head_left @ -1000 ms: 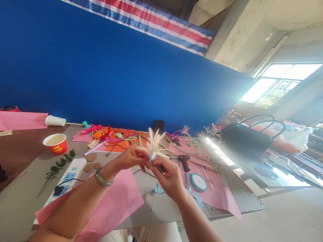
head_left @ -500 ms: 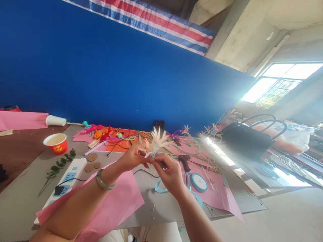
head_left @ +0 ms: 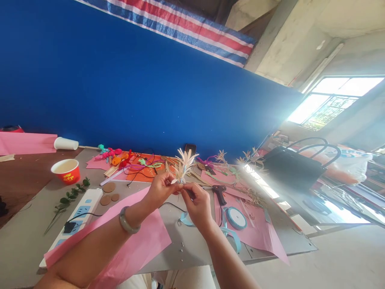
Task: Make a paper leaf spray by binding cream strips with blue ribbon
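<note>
My left hand [head_left: 162,189] pinches the base of a pale cream artificial flower [head_left: 184,163] with pointed petals, held upright above the table. Against it from the right, my right hand [head_left: 197,204] has thumb and fingers closed at the flower's stem, where light blue shows among the petals. The fingers hide most of the stem, and a thin end pokes out below. Light blue ribbon [head_left: 233,237] loops on the table beneath and beside my right forearm, near its spool [head_left: 236,218]. Whether the ribbon runs up into my fingers I cannot make out.
A black glue gun [head_left: 219,194] lies right of my hands on pink paper [head_left: 264,237]. To the left are a power strip [head_left: 80,214], a green leafy sprig [head_left: 67,200], cork discs [head_left: 108,187] and a red paper cup [head_left: 66,172]. Coloured craft pieces [head_left: 118,158] line the back.
The flower has turned more upright between my fingers. Both hands have shifted slightly left, with the right hand's fingers closer against the left at the stem. The ribbon loops have shifted a little.
</note>
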### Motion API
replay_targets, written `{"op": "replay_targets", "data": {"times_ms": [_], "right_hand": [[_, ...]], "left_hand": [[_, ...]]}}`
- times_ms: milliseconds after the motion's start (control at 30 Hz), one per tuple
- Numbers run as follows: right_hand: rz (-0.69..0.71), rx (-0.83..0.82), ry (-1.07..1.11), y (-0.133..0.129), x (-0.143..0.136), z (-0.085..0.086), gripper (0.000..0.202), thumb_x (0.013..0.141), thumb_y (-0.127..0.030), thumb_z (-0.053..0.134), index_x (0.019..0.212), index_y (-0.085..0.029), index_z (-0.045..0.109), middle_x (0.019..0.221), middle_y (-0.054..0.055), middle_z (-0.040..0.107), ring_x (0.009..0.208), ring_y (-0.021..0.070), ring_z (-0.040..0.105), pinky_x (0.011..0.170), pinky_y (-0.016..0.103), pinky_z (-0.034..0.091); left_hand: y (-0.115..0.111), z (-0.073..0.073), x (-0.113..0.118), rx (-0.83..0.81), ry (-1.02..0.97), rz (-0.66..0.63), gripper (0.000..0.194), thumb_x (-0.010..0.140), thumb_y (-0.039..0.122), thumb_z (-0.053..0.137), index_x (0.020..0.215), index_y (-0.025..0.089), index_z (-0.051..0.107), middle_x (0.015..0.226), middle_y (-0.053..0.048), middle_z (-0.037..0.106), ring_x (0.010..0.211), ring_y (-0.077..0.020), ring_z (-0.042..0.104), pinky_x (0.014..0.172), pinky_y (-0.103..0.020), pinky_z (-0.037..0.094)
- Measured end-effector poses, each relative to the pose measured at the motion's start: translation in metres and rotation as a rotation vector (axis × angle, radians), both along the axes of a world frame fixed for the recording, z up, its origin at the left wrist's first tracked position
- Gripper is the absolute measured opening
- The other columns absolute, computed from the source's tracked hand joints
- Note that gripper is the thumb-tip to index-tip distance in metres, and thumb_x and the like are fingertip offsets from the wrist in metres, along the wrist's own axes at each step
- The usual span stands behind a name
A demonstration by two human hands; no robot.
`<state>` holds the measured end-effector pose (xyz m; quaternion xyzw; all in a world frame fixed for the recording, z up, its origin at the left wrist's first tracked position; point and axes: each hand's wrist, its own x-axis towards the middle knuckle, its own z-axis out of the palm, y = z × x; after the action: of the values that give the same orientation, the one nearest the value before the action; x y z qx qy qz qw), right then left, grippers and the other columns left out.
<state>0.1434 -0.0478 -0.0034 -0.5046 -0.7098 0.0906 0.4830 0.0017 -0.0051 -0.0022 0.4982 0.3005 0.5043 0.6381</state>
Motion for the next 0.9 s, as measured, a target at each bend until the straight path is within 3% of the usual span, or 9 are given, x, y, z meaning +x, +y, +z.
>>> {"op": "replay_targets", "data": {"times_ms": [233, 400, 733, 900], "right_hand": [[-0.02, -0.074, 0.036, -0.001, 0.004, 0.005, 0.012, 0.081, -0.025, 0.058, 0.075, -0.017, 0.064, 0.069, 0.004, 0.067, 0.06, 0.0162, 0.059, 0.055, 0.026, 0.046], [0.015, -0.1, 0.031, 0.0, 0.007, 0.007, 0.011, 0.081, -0.024, 0.058, 0.075, -0.017, 0.063, 0.07, 0.004, 0.067, 0.061, 0.0159, 0.059, 0.056, 0.026, 0.045], [-0.004, 0.098, -0.126, -0.003, 0.0, 0.006, 0.012, 0.085, -0.016, 0.051, 0.079, -0.02, 0.06, 0.074, 0.005, 0.065, 0.067, 0.0167, 0.059, 0.062, 0.028, 0.047], [-0.02, 0.153, -0.144, -0.001, -0.004, 0.002, 0.013, 0.087, -0.016, 0.049, 0.079, -0.02, 0.058, 0.074, 0.006, 0.064, 0.069, 0.0175, 0.059, 0.063, 0.029, 0.047]], "left_hand": [[0.004, 0.006, -0.007, -0.019, -0.002, -0.158, 0.038, 0.057, 0.037, 0.082, 0.072, 0.013, 0.056, 0.063, 0.003, 0.059, 0.064, -0.0139, 0.064, 0.063, -0.027, 0.054], [0.007, 0.0, -0.008, -0.009, -0.002, -0.176, 0.036, 0.06, 0.036, 0.08, 0.072, 0.014, 0.055, 0.063, 0.002, 0.059, 0.068, -0.0158, 0.066, 0.063, -0.027, 0.055], [-0.004, 0.007, -0.004, 0.025, 0.077, -0.019, 0.03, 0.066, 0.039, 0.074, 0.072, 0.012, 0.063, 0.064, -0.002, 0.062, 0.068, -0.0166, 0.065, 0.058, -0.025, 0.057], [-0.002, 0.001, -0.003, 0.099, 0.104, 0.032, 0.027, 0.07, 0.039, 0.07, 0.073, 0.013, 0.065, 0.064, -0.002, 0.064, 0.068, -0.0187, 0.067, 0.055, -0.025, 0.057]]}}
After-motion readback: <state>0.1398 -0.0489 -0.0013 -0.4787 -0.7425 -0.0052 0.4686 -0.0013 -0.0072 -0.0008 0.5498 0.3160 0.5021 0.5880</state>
